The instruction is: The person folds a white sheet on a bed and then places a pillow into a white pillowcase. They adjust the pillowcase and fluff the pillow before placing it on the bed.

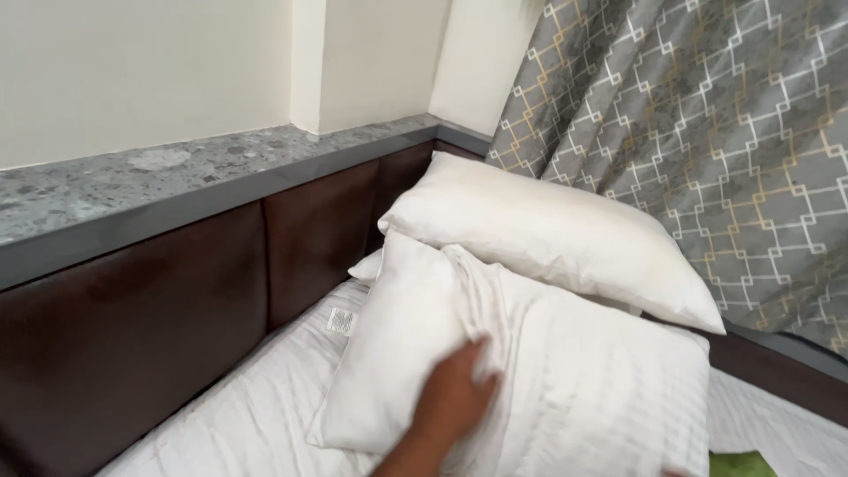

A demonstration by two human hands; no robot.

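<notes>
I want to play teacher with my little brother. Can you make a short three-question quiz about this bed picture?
1. True or false: the hand presses on the front pillow.
2. What hangs at the right? A) curtain B) towel C) mirror
3. How many pillows are stacked at the headboard?

Key:
1. True.
2. A, a grey patterned curtain.
3. At least two: the back pillow lies on the front one. A white corner between them may be a third.

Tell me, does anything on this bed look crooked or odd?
Yes. The upper pillow lies tilted across the striped pillow, which a hand presses. It looks yellowish. A small green patch shows at the bottom edge; what it is, I cannot tell.
</notes>
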